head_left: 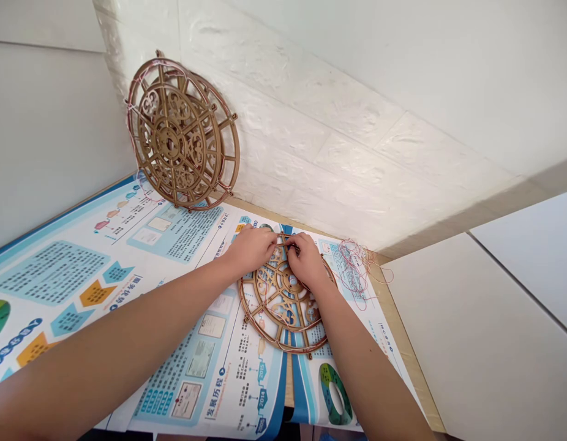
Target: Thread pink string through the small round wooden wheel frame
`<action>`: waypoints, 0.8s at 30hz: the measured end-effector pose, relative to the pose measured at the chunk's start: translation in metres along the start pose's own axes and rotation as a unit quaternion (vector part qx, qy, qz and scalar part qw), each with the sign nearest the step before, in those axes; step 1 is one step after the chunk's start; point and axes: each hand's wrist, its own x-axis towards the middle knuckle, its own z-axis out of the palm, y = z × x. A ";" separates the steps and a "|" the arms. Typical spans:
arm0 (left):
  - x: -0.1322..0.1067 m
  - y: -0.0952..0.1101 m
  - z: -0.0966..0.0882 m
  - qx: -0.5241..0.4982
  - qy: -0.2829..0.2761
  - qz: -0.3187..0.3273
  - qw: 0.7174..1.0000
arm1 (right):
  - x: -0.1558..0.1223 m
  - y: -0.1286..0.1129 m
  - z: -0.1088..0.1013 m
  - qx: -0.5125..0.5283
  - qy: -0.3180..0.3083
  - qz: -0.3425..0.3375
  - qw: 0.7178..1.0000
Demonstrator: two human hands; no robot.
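Note:
A gold openwork wheel, with spokes, scrolled cut-outs and small lugs along its rim, lies flat on the printed sheets. Reddish wire or thread runs round its outer ring. My left hand is closed in a pinch at the wheel's far rim, left of centre. Just right of it, my right hand also pinches at the far rim, its forearm crossing the wheel's right side. Fingertips of both hands are close together and partly hidden, so any wire between them is hard to make out. A loose tangle of red and white thread lies to the right.
Several similar gold wheels lean in a stack against the white brick-pattern wall at the back left, thread hanging from them. Printed poster sheets cover the wooden table. White panels stand close on the right and the left.

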 end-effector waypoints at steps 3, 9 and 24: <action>0.000 0.000 -0.001 0.000 0.000 0.000 1.000 | 0.000 0.001 0.000 0.003 0.002 -0.001 1.000; 0.000 -0.001 -0.001 -0.006 -0.002 -0.003 1.000 | 0.000 0.001 0.001 0.000 -0.003 0.004 1.000; -0.001 -0.001 -0.007 0.005 -0.016 -0.002 1.000 | 0.000 0.002 0.000 -0.004 -0.009 0.010 1.000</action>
